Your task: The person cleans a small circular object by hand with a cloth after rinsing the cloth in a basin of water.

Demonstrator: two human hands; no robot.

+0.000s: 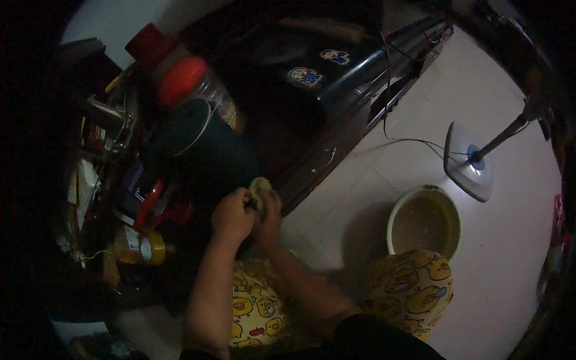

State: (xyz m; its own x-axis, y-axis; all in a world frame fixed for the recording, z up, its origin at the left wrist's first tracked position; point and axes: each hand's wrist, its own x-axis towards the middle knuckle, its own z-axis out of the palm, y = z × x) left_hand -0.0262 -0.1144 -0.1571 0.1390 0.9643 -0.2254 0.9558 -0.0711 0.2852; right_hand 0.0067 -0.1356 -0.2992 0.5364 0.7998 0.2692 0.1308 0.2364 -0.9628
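My left hand (pixel 232 217) and my right hand (pixel 268 216) are close together at the edge of a dark table, above my yellow patterned trousers. A small pale greenish cloth or similar soft thing (pixel 259 186) is between them, with my right fingers wrapped around its side. The fingers of my left hand are curled at its left side, and the dim light hides whether they grip it. Just beyond my hands stands a dark green bucket or bin (pixel 211 139) with a thin pale handle.
Clear jars with red lids (pixel 182 81) stand behind the bucket. Rolls of yellow tape (pixel 157 248) lie at the left. A basin of cloudy water (pixel 423 225) sits on the tiled floor near a fan-like stand's base (pixel 465 162), with a cord running to it.
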